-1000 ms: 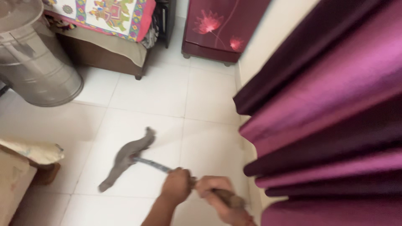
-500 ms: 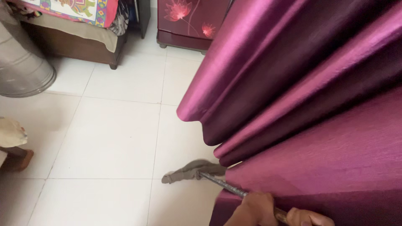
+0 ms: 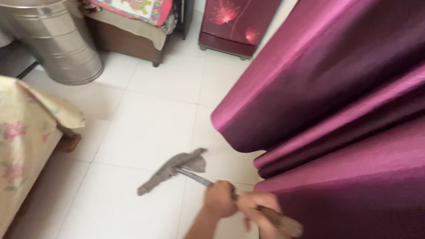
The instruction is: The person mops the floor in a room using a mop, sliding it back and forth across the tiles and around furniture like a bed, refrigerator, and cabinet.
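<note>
A grey mop cloth [image 3: 171, 170] lies flat on the white tiled floor [image 3: 146, 128], fixed to a thin metal handle [image 3: 193, 176] that ends in a brown wooden grip [image 3: 280, 222]. My left hand [image 3: 219, 199] is closed around the handle, further forward toward the cloth. Just behind it, my right hand [image 3: 258, 210] grips the wooden part, close to the hem of a magenta curtain [image 3: 336, 110]. The cloth sits just left of the curtain's lower folds.
A steel drum [image 3: 62, 44] stands at the back left. A bed with a pale floral cover [image 3: 22, 141] fills the left edge. A low wooden stand draped in cloth [image 3: 133, 31] and a maroon flowered cabinet [image 3: 234, 22] line the far wall.
The mop cloth swept right toward the curtain's hem, then came back left onto open tiles. Both hands kept their grip on the handle. The view shifted left again.
</note>
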